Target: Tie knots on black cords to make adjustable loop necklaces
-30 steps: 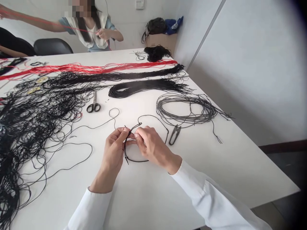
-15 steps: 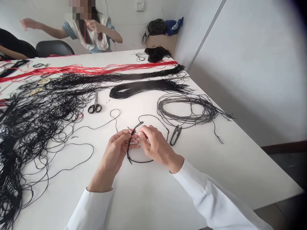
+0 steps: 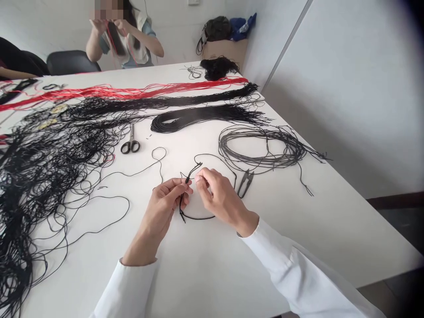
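Observation:
Near the middle of the white table, my left hand (image 3: pixel 167 198) pinches a knotted part of a black braided cord (image 3: pixel 198 218) between thumb and fingers. The cord forms a loop that passes below and behind my hands, with short ends sticking out at the knot. Just right of the knot, my right hand (image 3: pixel 220 194) has its thumb and index finger pressed together; a thin black strand runs toward its fingertips, and what they grip is too small to make out. Small black thread snips (image 3: pixel 245 183) lie right of my right hand.
Tangled black cord (image 3: pixel 66 154) covers the left side. Black-handled scissors (image 3: pixel 130 143), a black cord bundle (image 3: pixel 205 117), coiled cord (image 3: pixel 265 150) and red strands (image 3: pixel 132 91) lie across the table (image 3: pixel 314 229). Opposite, a person (image 3: pixel 132 44) holds red cord.
My right hand has moved slightly right, away from my left fingers, and the knot has shifted a little in my left grip. The person opposite has brought both hands together near the face.

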Available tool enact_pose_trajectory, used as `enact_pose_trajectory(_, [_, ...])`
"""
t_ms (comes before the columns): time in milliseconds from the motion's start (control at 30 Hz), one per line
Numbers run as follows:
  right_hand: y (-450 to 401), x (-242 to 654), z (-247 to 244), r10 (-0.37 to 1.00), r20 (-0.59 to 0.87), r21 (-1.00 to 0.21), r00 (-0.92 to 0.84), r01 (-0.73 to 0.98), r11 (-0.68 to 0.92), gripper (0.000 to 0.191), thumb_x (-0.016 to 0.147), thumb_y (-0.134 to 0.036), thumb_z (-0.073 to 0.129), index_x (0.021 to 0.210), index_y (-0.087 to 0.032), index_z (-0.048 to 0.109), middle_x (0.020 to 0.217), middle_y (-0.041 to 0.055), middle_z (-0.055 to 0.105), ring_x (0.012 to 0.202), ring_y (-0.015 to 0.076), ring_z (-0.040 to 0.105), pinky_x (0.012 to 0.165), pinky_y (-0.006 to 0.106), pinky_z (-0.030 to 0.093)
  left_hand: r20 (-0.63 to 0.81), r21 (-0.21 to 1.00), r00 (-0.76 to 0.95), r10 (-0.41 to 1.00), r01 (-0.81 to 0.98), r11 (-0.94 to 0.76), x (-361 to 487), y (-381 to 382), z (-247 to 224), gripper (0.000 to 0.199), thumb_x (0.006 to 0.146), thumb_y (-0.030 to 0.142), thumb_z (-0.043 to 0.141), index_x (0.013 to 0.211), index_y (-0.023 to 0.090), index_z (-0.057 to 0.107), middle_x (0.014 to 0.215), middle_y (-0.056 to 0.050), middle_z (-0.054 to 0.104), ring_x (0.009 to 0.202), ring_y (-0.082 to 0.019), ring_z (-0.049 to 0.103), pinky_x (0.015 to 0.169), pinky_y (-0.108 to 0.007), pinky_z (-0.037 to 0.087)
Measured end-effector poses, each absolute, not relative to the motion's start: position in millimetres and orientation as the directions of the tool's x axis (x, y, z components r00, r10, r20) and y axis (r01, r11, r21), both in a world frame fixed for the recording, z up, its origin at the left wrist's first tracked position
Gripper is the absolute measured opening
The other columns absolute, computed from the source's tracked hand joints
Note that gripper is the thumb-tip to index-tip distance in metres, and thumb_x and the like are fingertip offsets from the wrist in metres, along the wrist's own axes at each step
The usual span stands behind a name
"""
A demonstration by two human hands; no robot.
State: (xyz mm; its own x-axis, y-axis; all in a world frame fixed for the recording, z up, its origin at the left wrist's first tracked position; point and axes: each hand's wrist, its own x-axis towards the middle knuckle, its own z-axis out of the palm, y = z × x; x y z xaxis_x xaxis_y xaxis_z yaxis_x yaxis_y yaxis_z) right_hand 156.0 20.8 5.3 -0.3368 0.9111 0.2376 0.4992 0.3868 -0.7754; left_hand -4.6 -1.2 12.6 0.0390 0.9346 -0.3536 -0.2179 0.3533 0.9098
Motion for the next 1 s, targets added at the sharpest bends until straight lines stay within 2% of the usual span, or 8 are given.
enact_pose_trajectory(233, [21.0, 155.0, 5.7, 0.912, 0.234, -0.778, -0.338, 0.497, 0.384, 0.018, 0.097, -0.017, 0.040, 0.080, -0.024, 0.042, 0.077, 0.0004, 0.061, 0.070, 0.0175, 0.052, 0.066, 0.029, 0.041, -0.352, 0.913, 0.026, 0.935, -0.212, 0.350, -2.1, -1.6, 15.1, 0.017, 0.077, 0.032, 0.074, 0.075, 0.016, 0.068, 0.076, -0.003, 0.061, 0.061, -0.011, 0.046, 0.055, -0.025, 0.036])
enact_pose_trajectory(1000, [20.1, 154.5, 5.8, 0.907, 0.224, -0.787, -0.357, 0.483, 0.384, 0.019, 0.098, -0.019, 0.041, 0.079, -0.024, 0.041, 0.076, 0.0001, 0.061, 0.068, 0.0171, 0.052, 0.066, 0.029, 0.042, -0.364, 0.911, -0.012, 0.931, -0.211, 0.354, -1.9, -1.0, 14.1, 0.018, 0.075, 0.031, 0.077, 0.074, 0.016, 0.067, 0.070, -0.001, 0.060, 0.059, -0.010, 0.045, 0.053, -0.023, 0.035])
